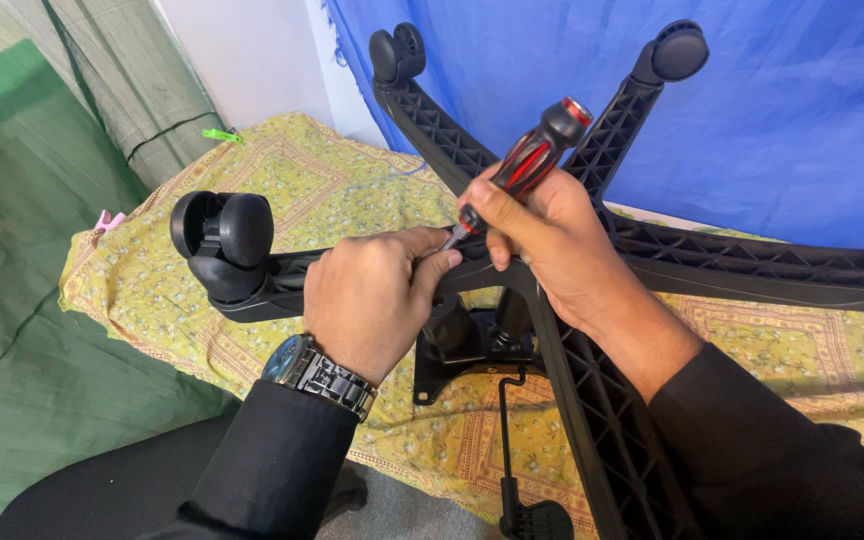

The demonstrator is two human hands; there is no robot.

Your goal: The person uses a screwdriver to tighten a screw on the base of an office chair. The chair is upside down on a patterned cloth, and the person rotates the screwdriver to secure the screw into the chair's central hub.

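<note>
Two bare hands meet at frame centre over an upturned black plastic five-spoke chair base point(592, 400) with ribbed legs. The right hand point(542, 235) is closed in a fist around the red-and-black handled screwdriver point(537, 155), handle pointing to the upper right, metal shaft angling down-left toward the hub. The left hand point(372, 295), metal-link wristwatch point(317, 372) on its wrist, is curled nearly shut; its thumb and forefinger pinch at the screwdriver's shaft near the tip, the other fingers folded against the leg below. The tip itself is hidden behind the fingers, so what it touches cannot be told.

Black twin-wheel caster point(222, 240) at centre left sits on the end of one leg, just beside the left hand. Two more casters show at upper centre and upper right, another at the right edge. A black metal mechanism plate with lever point(472, 350) lies under the hub, lower centre. All of it rests on a yellow patterned cloth point(142, 290); blue tarp point(792, 110) behind at upper right, green fabric point(22, 300) at left. Both sleeves are black.
</note>
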